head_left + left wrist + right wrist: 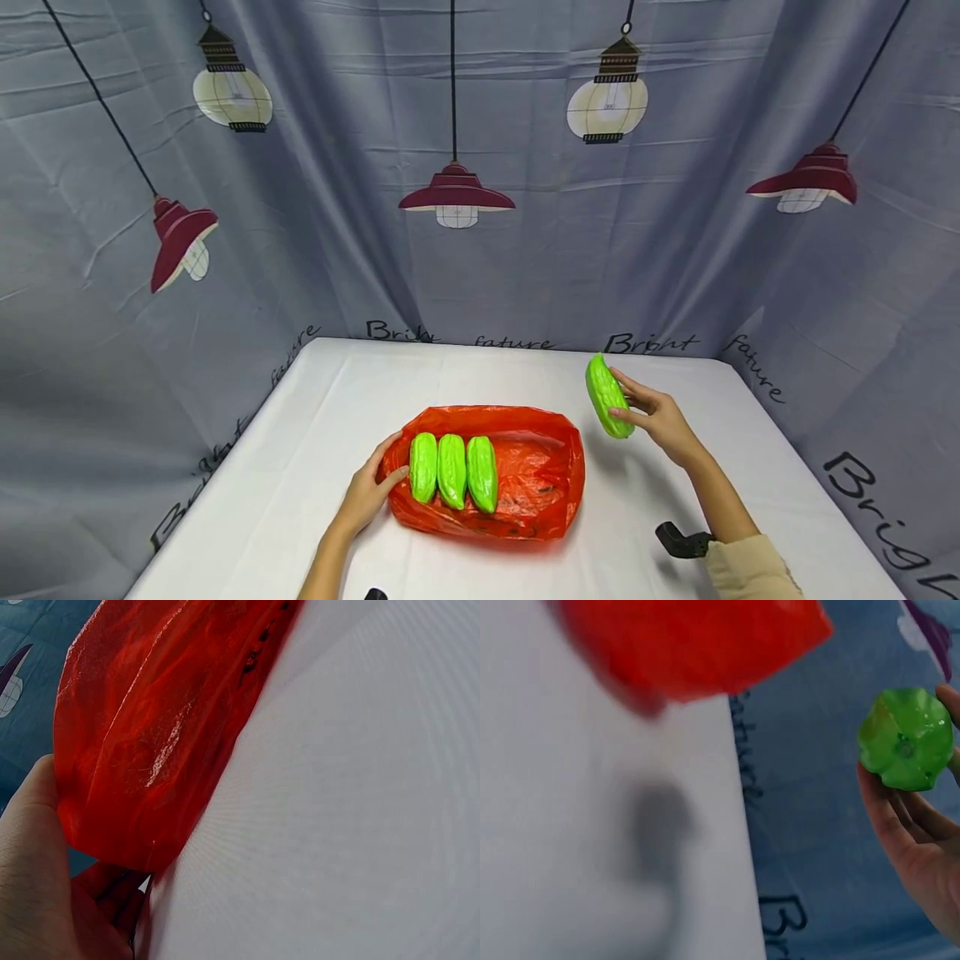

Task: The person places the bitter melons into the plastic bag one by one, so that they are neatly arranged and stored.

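Observation:
A red plastic bag lies spread wide on the white table, its mouth facing up. Three bright green bitter melons lie side by side in its left half. My left hand grips the bag's left edge; in the left wrist view the thumb is on one side of the red film and the fingers are partly hidden behind it. Up and to the right of the bag, my right hand holds another bitter melon above the table, between thumb and fingers. The right wrist view shows that melon end-on.
The white table reaches back to a grey-blue curtain printed with lamps and lettering. Black curved pieces, one by the right wrist and one at the bottom edge, show near the forearms.

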Demonstrator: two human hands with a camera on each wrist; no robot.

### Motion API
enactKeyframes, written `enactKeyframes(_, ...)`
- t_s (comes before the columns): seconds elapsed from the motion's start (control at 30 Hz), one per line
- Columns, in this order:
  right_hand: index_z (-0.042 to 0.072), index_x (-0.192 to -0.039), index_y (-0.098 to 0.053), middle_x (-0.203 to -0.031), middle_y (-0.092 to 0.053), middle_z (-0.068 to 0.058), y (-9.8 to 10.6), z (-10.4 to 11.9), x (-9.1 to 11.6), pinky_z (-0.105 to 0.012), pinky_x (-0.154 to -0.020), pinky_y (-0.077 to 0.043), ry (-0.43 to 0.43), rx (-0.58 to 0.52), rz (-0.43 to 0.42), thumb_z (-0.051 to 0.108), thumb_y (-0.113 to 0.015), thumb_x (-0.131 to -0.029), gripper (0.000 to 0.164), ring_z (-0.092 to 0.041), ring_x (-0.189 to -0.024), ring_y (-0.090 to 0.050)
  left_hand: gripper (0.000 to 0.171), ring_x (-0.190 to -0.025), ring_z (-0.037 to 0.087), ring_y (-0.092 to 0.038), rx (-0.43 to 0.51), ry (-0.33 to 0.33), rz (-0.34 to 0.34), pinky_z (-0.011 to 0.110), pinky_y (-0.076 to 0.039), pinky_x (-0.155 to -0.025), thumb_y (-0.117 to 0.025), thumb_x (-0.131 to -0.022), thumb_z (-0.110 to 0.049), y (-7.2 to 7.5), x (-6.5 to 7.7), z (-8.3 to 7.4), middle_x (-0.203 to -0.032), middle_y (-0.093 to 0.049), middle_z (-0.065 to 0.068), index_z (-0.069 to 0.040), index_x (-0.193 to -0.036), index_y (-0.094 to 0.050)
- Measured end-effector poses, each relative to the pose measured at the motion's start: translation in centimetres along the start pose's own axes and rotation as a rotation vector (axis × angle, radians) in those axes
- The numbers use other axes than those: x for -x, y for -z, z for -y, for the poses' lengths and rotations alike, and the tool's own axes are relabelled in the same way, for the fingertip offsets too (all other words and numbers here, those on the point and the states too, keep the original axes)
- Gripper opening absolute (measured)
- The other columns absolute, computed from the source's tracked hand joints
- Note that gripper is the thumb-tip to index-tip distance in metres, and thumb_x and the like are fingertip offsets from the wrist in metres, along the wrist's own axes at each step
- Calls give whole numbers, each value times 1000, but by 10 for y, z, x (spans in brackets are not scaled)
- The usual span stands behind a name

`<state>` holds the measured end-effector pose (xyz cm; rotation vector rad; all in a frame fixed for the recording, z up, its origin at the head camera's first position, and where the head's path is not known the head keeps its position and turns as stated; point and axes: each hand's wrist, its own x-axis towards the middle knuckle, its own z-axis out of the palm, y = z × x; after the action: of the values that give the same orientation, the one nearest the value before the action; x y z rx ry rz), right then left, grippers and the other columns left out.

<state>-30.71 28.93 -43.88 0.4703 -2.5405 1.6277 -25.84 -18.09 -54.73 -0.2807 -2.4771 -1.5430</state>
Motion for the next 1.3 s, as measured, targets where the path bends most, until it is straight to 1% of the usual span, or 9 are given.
enactKeyframes(0.27, 21, -141, -40, -123, -55, -17, -20, 28, 4, -23, -78, -49, 45, -44, -66, 20, -71, -82, 67, -17, -104, -55, 57, -118, 30, -47, -10, 16, 6, 51, -35, -96, -66, -85, -34, 1, 0, 0, -132, -51, 8, -31, -137, -43)
enactKeyframes(0.4, 22, -140, -43, -124, -55, -16, -29, 40, 9, -24, -76, -50, 51, -57, -100, 21, -72, -81, 66, -14, -103, -56, 57, -119, 31, -47, 0, 18, 18, 51, -34, -97, -65, -86, -33, 0, -2, -1, -133, -50, 9, -31, -137, -43)
enactKeyframes(0.5, 22, -139, -43, -124, -54, -17, -38, 46, 11, -24, -75, -51, 55, -51, -109, 22, -72, -81, 66, -17, -104, -55, 57, -119, 31, -46, 4, 23, 21, 51, -34, -97, -66, -85, -34, 1, -2, -2, -133, -49, 10, -30, -138, -42)
enactKeyframes(0.67, 22, -139, -44, -122, -56, -17, -58, 55, 16, -26, -74, -51, 65, -77, -83, 21, -73, -80, 65, -28, -105, -55, 56, -120, 32, -45, 6, 24, 10, 52, -34, -97, -65, -85, -36, 2, -3, -3, -134, -49, 10, -32, -137, -43)
enactKeyframes(0.8, 20, -138, -45, -122, -56, -18, -75, 64, 23, -26, -75, -51, 45, -119, -41, 19, -73, -80, 65, -32, -107, -55, 56, -119, 33, -46, -10, 23, 10, 52, -34, -96, -65, -86, -36, 2, -1, -1, -134, -48, 12, -31, -137, -43)
enactKeyframes(1.0, 8, -138, -44, -121, -55, -23, -101, 89, 35, -27, -73, -52, 28, -168, -36, 11, -72, -80, 64, -37, -106, -54, 56, -119, 34, -45, -7, 26, 1, 52, -34, -96, -65, -86, -35, 3, 0, -2, -135, -48, 12, -30, -137, -43)
enactKeyframes(1.07, 8, -138, -44, -122, -54, -23, -110, 88, 38, -28, -72, -52, 10, -188, -35, 11, -72, -80, 64, -38, -105, -55, 56, -119, 34, -46, -3, 26, 0, 52, -34, -96, -65, -85, -35, 4, 0, -3, -135, -48, 12, -30, -137, -43)
enactKeyframes(1.2, 16, -137, -46, -122, -56, -18, -126, 71, 40, -28, -70, -53, -43, -224, -47, 16, -74, -78, 65, -31, -103, -57, 56, -119, 34, -46, 0, 28, 6, 52, -34, -96, -65, -86, -35, 3, -1, -2, -134, -48, 11, -32, -137, -43)
enactKeyframes(1.3, 22, -136, -49, -119, -58, -13, -134, 60, 44, -29, -67, -54, -73, -236, -79, 20, -76, -76, 65, -26, -98, -58, 56, -120, 33, -45, 4, 26, 19, 52, -33, -97, -65, -86, -35, 0, 0, -1, -135, -48, 10, -31, -137, -42)
